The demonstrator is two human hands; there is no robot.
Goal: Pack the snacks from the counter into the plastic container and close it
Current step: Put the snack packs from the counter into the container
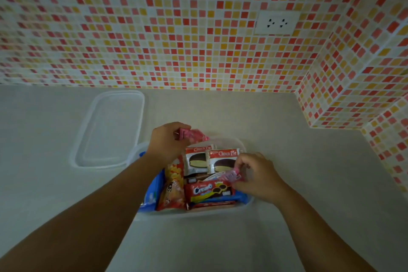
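1. Container (248, 203): clear plastic, on the worktop (309, 183) at the frame's centre, open on top and packed nearly full.
2. Lid (110, 130): clear, lay flat on the worktop at 10 o'clock from the container, just beside it, apart from both hands.
3. Choco Pie packs (212, 159): two, side by side at the container's 12 o'clock end, the right one overlapping the left.
4. Cream-O pack (208, 191): red, lay across the container's 6 o'clock half, over a blue pack (239, 197).
5. Popcorn bag (174, 185): orange-red, stood lengthwise along the container's 9 o'clock side, with another blue wrapper (152, 192) beyond it against the wall.
6. Left hand (165, 141): over the container's 11 o'clock corner, fingers curled round a pink snack (194, 134) that stuck out toward 3 o'clock.
7. Right hand (254, 174): over the container's 3 o'clock edge, fingers (241, 164) pinching a second pink wrapper (231, 176) just above the packed snacks.
8. Wall (176, 28): mosaic tiles in red, orange and cream, at 12 o'clock and turning the corner at 3 o'clock.
9. Socket (277, 23): white double outlet on the wall at 1 o'clock.
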